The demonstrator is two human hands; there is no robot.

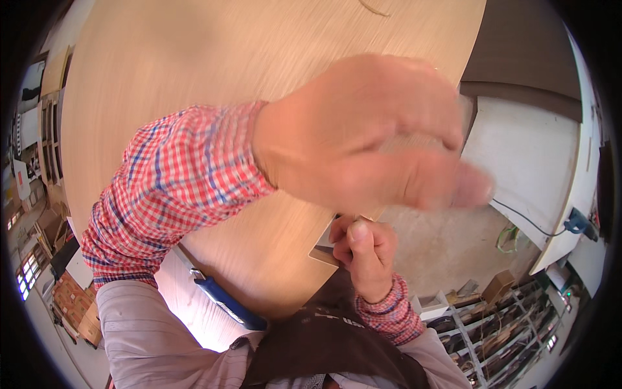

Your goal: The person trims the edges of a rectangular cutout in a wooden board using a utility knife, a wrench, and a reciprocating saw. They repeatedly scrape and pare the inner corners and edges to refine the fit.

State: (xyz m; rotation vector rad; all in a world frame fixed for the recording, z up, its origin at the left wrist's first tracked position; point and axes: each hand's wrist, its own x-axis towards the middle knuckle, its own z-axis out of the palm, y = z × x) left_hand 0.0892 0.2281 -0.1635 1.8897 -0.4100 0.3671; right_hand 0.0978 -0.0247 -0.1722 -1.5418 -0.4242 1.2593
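Observation:
My left hand (369, 131), blurred, is raised over a large wood-grain board (146, 63). Its fingers are curled and its thumb points to the right. Whether anything is inside the fingers is hidden. Lower down, my right hand (367, 253) is at a notch in the board's near right edge, fingers bent and thumb folded over them. Its fingertips are close to the board's edge, and I cannot tell whether they grip it. A blue-handled tool with a metal blade (228, 301) lies on a pale wood surface (194, 311) beside the board, near my body.
A white panel (529, 160) stands at the right, with a dark cable (529, 221) and a blue tool (578, 221) at its edge. A concrete floor (437, 238) shows beyond the board. Racks of stored pieces (500, 330) are at lower right, cardboard boxes (73, 301) at lower left.

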